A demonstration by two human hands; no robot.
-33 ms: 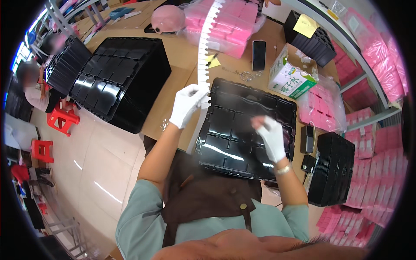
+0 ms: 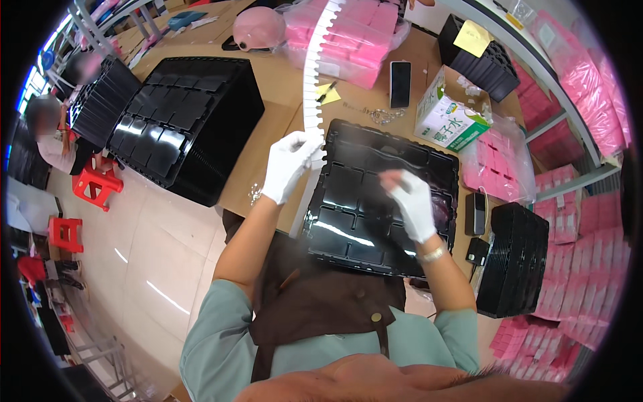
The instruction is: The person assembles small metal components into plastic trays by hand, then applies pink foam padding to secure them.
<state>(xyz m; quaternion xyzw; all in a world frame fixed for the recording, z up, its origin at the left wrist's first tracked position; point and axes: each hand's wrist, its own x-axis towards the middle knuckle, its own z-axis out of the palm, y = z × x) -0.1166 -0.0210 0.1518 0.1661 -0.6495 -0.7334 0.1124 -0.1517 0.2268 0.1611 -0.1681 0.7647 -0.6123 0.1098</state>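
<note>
My left hand (image 2: 288, 164), in a white glove, is closed on the lower part of a long white strip (image 2: 311, 94) with a toothed right edge. The strip runs up and away past the far edge of the work surface. Under and beside my hands lies a shiny black plastic tray (image 2: 362, 184) with a ribbed, panelled surface. Over its right half hovers my right hand (image 2: 412, 201), also gloved, with bare fingertips drawn together and blurred. Whatever those fingertips hold is too smeared to make out.
A large stack of black trays (image 2: 234, 100) stands left, a smaller black stack (image 2: 516, 261) right. Beyond the tray are a phone (image 2: 400, 84), a drink carton box (image 2: 449, 117) and bagged pink pieces (image 2: 355, 40). Red stools (image 2: 97, 181) and people are at far left.
My right hand has shifted slightly left and up over the black tray. The left hand stays on the white strip, which has swayed a little to the left.
</note>
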